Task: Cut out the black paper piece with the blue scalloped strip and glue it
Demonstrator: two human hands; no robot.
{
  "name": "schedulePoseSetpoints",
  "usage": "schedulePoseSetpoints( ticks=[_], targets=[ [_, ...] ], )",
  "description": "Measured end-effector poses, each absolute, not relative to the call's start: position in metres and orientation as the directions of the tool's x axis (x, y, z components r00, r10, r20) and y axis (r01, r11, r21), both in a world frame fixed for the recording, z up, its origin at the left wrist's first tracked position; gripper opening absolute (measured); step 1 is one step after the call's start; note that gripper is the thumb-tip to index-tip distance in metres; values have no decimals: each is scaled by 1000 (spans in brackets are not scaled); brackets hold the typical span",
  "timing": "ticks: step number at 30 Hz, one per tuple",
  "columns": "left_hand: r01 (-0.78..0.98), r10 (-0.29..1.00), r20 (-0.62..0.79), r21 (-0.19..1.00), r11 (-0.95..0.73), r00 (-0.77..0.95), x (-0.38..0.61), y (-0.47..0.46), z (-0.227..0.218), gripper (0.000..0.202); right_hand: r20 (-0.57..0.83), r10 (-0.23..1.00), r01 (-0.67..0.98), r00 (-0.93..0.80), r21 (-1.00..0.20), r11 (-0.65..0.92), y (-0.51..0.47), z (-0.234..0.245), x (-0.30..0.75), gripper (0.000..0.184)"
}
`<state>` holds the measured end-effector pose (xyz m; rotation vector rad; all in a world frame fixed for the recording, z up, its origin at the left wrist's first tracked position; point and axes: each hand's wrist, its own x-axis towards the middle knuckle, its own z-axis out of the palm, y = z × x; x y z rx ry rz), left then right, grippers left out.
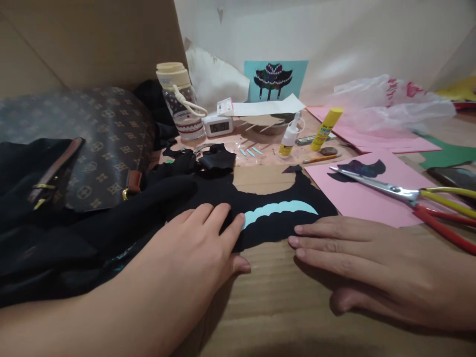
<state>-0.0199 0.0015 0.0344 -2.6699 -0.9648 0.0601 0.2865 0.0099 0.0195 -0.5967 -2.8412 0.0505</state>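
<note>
Left hand (197, 243): lies palm down, fingers (219, 218) stretched out and released, grasping nothing; presses on the left part of the black paper cut-out (308, 198), one fingertip touching the left end of the light blue scalloped strip (278, 213) that sits on that cut-out

Right hand (372, 263): lies flat on the cardboard-covered desk (290, 307), fingers straight and close together, released, grasping nothing; fingertips meet the lower right edge of the black paper cut-out, contact or a hair's gap not to be told apart

Black paper cut-out: lies flat on the desk, between the two hands and just beyond them, near the middle of the view; left side runs against a heap of black cloth (111, 223)

Right of the cut-out: pink paper sheet (357, 198), its near left corner just beside the cut-out; carries a small dark cut-out (357, 169) and scissors (401, 191) with red and yellow handles, blades pointing left over that small piece

Far side of the desk, well apart from both hands: yellow glue stick (323, 129) upright, white glue bottle (290, 136) just left of it, pencil (322, 158) lying in front of them, small digital clock (218, 126), water bottle (182, 101) beside the clock, teal card (275, 79) with a beaded figure propped against the wall, crumpled plastic bag (390, 101) further right over more pink sheets

Left edge: brown patterned bag (100, 144) behind the black cloth
</note>
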Motion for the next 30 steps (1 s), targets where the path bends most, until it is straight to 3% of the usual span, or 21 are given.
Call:
schedulePoseSetpoints(
  ticks=[3, 6, 11, 14, 21, 27, 30],
  targets=[
    [539, 531, 103, -237, -808, 841, -17, 2, 34, 49, 242, 401, 388, -884, -99, 916, 8, 20, 285, 45],
    [492, 470, 157, -169, -854, 869, -13, 9, 29, 71, 229, 390, 378, -892, -94, 921, 9, 21, 283, 46],
    [502, 497, 124, -12, -865, 859, -9, 17, 16, 84, 180, 534, 518, -826, -129, 845, 17, 18, 280, 86],
    [513, 513, 114, 29, -858, 851, -9, 17, 15, 81, 105, 613, 594, -783, -165, 787, 21, 15, 278, 96],
    [511, 502, 173, -9, -859, 847, -7, 14, 18, 78, 219, 672, 678, -707, -57, 733, 21, 15, 274, 74],
    [501, 487, 165, -53, -864, 858, -7, 16, 17, 83, 43, 642, 619, -765, -224, 753, 22, 20, 261, 92],
    [493, 476, 159, -88, -866, 865, -7, 15, 18, 81, 52, 666, 643, -744, -212, 736, 22, 22, 259, 90]
  ],
)
